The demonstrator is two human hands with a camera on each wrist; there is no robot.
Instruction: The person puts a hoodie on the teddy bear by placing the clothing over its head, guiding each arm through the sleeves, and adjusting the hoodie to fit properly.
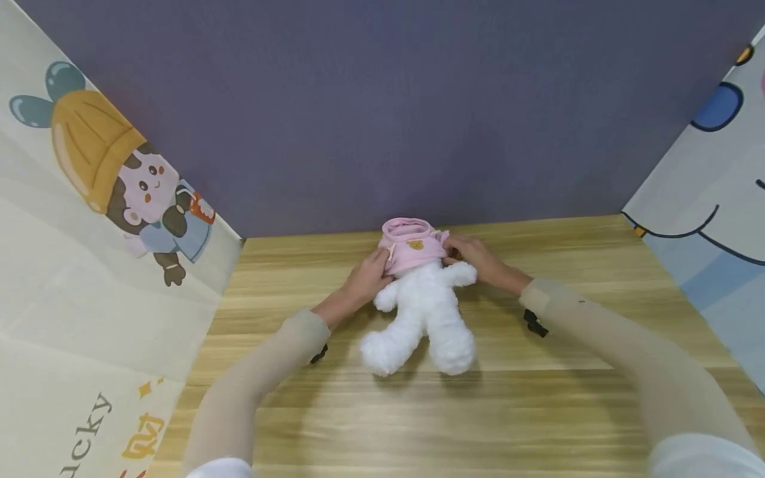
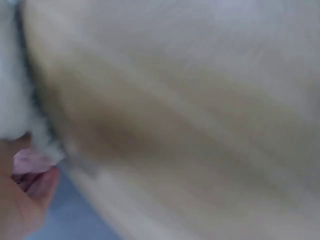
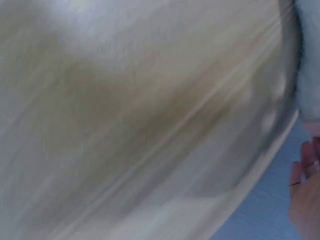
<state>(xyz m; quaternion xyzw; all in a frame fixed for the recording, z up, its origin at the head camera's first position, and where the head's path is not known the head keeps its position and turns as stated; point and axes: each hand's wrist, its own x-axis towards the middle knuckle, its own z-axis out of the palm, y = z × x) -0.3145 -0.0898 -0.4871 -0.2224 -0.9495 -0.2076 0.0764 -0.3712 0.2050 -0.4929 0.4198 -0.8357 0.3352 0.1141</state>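
A white plush toy (image 1: 425,305) lies on its back on the wooden table, legs toward the camera. A pink garment (image 1: 406,249) with a small yellow-brown bear patch covers its upper end; no head shows at the round neck opening. The left hand (image 1: 367,277) pinches the garment's left lower edge, just above one plush arm. At the other side the right hand (image 1: 478,260) grips the garment near its sleeve, above the other plush arm. In the left wrist view the fingers of the left hand (image 2: 27,195) hold pink cloth. Curled fingers of the right hand (image 3: 306,187) show at the right wrist view's edge.
The wooden table (image 1: 418,425) ends at an upright grey-purple panel (image 1: 382,113) just behind the garment. A white side panel with a cartoon figure (image 1: 149,186) stands at the left, and another printed panel (image 1: 705,199) at the right.
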